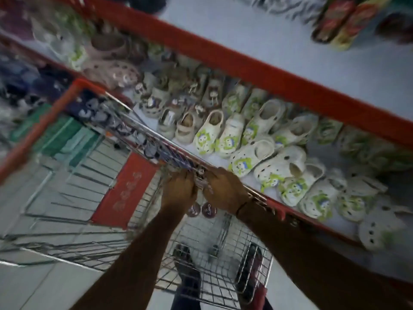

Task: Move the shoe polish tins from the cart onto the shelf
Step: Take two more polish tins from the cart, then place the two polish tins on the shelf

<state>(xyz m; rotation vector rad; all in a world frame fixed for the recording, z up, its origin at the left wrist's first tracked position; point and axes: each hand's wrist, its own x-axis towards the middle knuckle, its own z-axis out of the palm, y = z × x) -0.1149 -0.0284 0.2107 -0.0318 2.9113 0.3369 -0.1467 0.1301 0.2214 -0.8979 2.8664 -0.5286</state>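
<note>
both hands were low in the centre of the frame, inside the cart [67,198], close together. the left hand [178,189] and right hand [225,191] were curled around a small stack of tins [200,179] held between them, though blur kept the exact grip from being confirmed. two more tins [202,209] lay just below the hands, dark red lids up, side by side in the cart's child seat.

judged progress: early or middle. no tins were visible on any shelf, and at least two were left in the cart.

the cart's right rim ran touching or just beside the red edge [279,206] of the lower shelf, right of centre. that shelf was crowded with clogs [252,139]. the upper shelf [290,45], at upper right, showed bare surface near some packets [342,19]. its red front edge overhung the clogs, so a lift would need to clear it.
</note>
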